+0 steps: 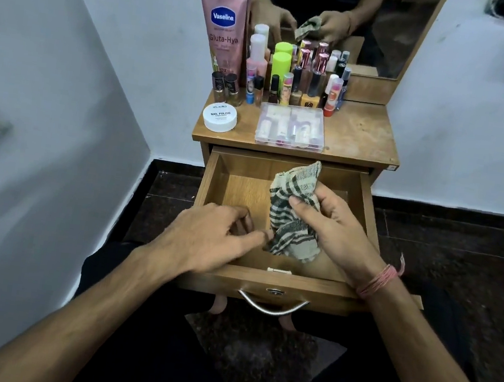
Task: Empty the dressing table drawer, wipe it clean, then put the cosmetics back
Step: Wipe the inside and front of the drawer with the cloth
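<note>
The wooden drawer (367, 203) of the dressing table is pulled out and holds no cosmetics. Over it, my right hand (333, 224) grips a crumpled green-and-beige checked cloth (293, 209). My left hand (206, 236) reaches across the drawer's front, its fingertips touching the cloth's lower edge. On the tabletop (360, 134) stand several small bottles and lipsticks (300, 78), a pink Vaseline tube (223, 33), a white nail polish wipes tub (219, 117) and a clear plastic case (291, 126).
A mirror (387, 32) rises behind the cosmetics and reflects both hands. The drawer's metal handle (272, 304) faces me above my knees. White walls close in on both sides; the floor is dark stone.
</note>
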A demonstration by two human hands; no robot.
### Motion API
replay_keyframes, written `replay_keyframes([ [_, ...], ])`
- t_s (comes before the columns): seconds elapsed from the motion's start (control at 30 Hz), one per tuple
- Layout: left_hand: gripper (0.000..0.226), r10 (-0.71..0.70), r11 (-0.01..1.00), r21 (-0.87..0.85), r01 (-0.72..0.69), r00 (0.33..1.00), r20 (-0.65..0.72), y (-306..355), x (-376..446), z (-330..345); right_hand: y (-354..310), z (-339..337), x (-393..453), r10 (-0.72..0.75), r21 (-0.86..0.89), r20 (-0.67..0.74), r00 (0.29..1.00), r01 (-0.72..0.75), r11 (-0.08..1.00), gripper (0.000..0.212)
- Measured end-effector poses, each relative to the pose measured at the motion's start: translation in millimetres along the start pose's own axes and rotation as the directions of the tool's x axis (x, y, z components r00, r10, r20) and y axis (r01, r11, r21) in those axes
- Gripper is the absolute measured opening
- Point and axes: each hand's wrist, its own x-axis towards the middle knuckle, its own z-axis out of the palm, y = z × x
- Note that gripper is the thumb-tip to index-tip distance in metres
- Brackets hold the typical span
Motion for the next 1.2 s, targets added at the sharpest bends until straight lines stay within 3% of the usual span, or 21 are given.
replay_keyframes([
  [0.1, 0.065, 0.075, 0.989, -0.141, -0.054, 0.986, 0.147, 8.1, 15.5, 5.5, 5.5, 2.8, -5.7, -0.046, -0.040, -0.008, 0.999, 0.046, 0.998, 0.032],
  [0.17, 0.058, 0.139, 0.942, -0.325, -0.085, 0.979, 0.148, 13.1, 20.1, 13.1, 10.5, 1.5, -8.2, -0.077, -0.077, -0.044, 0.996, 0.074, 0.994, 0.031],
  [0.33, 0.033, 0.183, 0.918, -0.369, -0.147, 0.981, 0.065, -1.1, 29.7, 30.6, 17.8, -0.3, -10.6, -0.021, 0.002, -0.168, 0.986, 0.021, 1.000, 0.027],
  [0.47, 0.029, 0.099, 0.915, -0.380, -0.138, 0.988, -0.120, -8.9, 33.2, 31.6, 20.1, -4.1, -7.6, 0.014, -0.071, -0.390, 0.921, -0.045, 0.996, 0.059],
  [0.57, 0.017, 0.086, 0.941, -0.299, -0.161, 0.965, -0.248, -4.9, 34.1, 32.4, 18.5, -6.0, -8.9, -0.076, -0.205, -0.352, 0.933, 0.003, 0.979, 0.075],
  [0.63, 0.011, 0.124, 0.966, -0.172, -0.191, 0.933, -0.337, -3.0, 32.0, 31.8, 21.0, -4.1, -8.4, -0.115, -0.390, -0.274, 0.955, -0.001, 0.921, 0.055],
  [0.73, 0.010, 0.141, 0.973, -0.100, -0.210, 0.873, -0.466, 1.2, 26.6, 28.3, 23.6, -3.2, -8.3, -0.168, -0.523, -0.389, 0.906, -0.067, 0.850, 0.021],
  [0.83, 0.005, 0.163, 0.957, -0.134, -0.258, 0.858, -0.488, 6.5, 20.9, 26.8, 21.1, -1.9, -12.2, -0.289, -0.654, -0.465, 0.837, -0.104, 0.750, 0.025],
  [0.93, 0.008, 0.175, 0.939, -0.175, -0.297, 0.848, -0.501, 9.9, 16.6, 23.3, 14.5, 4.0, -17.1, -0.371, -0.688, -0.473, 0.799, -0.072, 0.722, 0.027],
  [1.2, 0.008, 0.118, 0.904, -0.288, -0.317, 0.830, -0.545, 6.6, 18.2, 19.8, 13.2, 5.1, -19.2, -0.395, -0.715, -0.333, 0.856, 0.044, 0.698, 0.029],
])
